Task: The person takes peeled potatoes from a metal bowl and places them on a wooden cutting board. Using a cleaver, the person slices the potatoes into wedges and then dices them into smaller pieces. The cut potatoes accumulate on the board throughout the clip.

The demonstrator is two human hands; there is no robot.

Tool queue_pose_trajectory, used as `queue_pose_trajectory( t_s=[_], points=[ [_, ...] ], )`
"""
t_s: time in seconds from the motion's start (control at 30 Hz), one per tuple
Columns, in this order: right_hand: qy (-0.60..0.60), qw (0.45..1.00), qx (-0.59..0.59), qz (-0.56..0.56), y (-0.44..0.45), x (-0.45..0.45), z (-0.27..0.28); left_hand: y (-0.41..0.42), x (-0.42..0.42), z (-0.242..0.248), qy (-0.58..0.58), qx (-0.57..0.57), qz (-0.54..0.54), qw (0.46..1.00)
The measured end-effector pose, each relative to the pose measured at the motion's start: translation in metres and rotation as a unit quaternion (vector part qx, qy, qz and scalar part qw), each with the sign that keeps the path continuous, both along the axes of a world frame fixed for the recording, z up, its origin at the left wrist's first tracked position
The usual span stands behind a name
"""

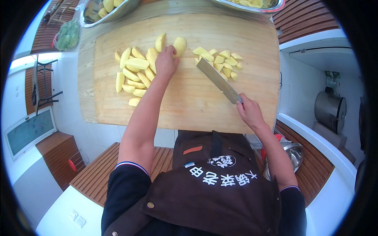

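My right hand (250, 111) grips the handle of a cleaver (219, 79). Its broad blade points up and left, its tip end beside a group of cut potato chunks (227, 66) on the right of the wooden cutting board (189, 103). Among the peeled potato wedges (134, 69) on the left is my left hand (166, 63). Its fingertips are at the lower edge of a larger potato piece (180, 45); whether they hold it is not clear. Another wedge (160, 42) lies just above that hand.
Beyond the board stand a metal bowl (113, 14) of peeled potatoes at left and another metal bowl (251, 8) of cut pieces at right. A bag of green vegetables (68, 34) lies far left. Low at right are metal bowls (293, 156); a steel pot (329, 110) sits farther right.
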State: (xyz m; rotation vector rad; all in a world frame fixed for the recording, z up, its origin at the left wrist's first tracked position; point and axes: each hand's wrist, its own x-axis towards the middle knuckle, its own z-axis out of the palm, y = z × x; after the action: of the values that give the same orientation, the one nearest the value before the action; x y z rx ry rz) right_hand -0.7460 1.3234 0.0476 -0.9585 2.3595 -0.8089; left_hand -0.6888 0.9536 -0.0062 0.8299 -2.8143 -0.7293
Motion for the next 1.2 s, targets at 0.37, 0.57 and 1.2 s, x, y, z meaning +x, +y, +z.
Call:
queue_pose_trajectory(
  t_s=[0.37, 0.57, 1.2],
  points=[
    [0.041, 0.999, 0.007, 0.034, 0.012, -0.018, -0.001, -0.004, -0.013, 0.01, -0.146, 0.068, 0.005, 0.987],
    [0.024, 0.999, -0.029, 0.023, 0.01, -0.012, -0.003, 0.096, 0.082, 0.028, -0.097, 0.182, 0.048, 0.977],
    [0.135, 0.986, 0.039, 0.09, -0.012, 0.052, 0.03, 0.11, 0.129, 0.025, 0.03, 0.018, -0.109, 0.993]
  ],
)
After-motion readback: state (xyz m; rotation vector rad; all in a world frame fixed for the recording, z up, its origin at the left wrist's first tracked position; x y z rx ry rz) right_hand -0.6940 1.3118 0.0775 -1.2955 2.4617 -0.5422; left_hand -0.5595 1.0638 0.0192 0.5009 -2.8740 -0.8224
